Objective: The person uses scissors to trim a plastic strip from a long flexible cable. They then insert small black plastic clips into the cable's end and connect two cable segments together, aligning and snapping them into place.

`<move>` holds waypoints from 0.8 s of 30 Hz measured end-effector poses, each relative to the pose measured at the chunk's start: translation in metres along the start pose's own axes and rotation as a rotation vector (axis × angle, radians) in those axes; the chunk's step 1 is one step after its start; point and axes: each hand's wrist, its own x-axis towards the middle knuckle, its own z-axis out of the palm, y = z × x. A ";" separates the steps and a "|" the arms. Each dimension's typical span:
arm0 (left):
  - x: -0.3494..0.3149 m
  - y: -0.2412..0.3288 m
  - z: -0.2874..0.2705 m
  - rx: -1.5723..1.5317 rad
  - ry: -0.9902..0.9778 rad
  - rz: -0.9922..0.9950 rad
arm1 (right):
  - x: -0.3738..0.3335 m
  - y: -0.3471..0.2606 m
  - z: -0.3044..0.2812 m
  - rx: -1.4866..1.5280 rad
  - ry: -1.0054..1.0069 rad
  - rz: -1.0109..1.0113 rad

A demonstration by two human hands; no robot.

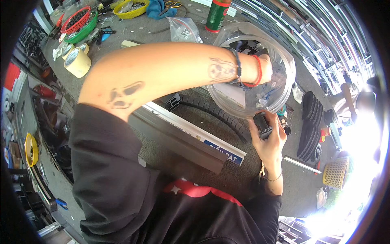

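My left arm stretches across the bench, and my left hand is inside the mouth of a large clear plastic jar. Its fingers are bent down out of sight, so what they touch is hidden. Small dark and pale pieces lie inside the jar. Just in front of the jar's rim, my right hand is closed round a small black blocky part. A long dark metal profile with a white edge and a blue label lies on the bench before me, left of my right hand.
A curved black ribbed strip lies behind the profile. Tape rolls, a red basket, a yellow basket, a plastic bag and a green can stand farther back. Black ribbed coils and a tan basket are at right.
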 end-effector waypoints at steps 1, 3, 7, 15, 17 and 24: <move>0.005 -0.001 0.002 -0.004 -0.069 0.008 | 0.000 -0.001 0.000 0.018 -0.002 0.014; 0.015 -0.004 0.004 0.071 -0.330 0.040 | 0.001 -0.002 0.000 0.055 -0.012 0.069; 0.002 -0.014 -0.002 -0.026 -0.362 -0.065 | 0.003 -0.005 -0.001 0.024 -0.003 0.041; -0.051 -0.031 -0.050 0.093 -0.464 -0.070 | 0.004 -0.010 0.003 0.008 -0.032 0.018; -0.056 -0.031 -0.049 0.117 -0.471 -0.073 | 0.004 -0.011 0.005 0.077 -0.035 -0.017; -0.046 -0.039 -0.008 0.139 -0.251 -0.160 | 0.007 -0.012 0.005 0.010 0.018 -0.012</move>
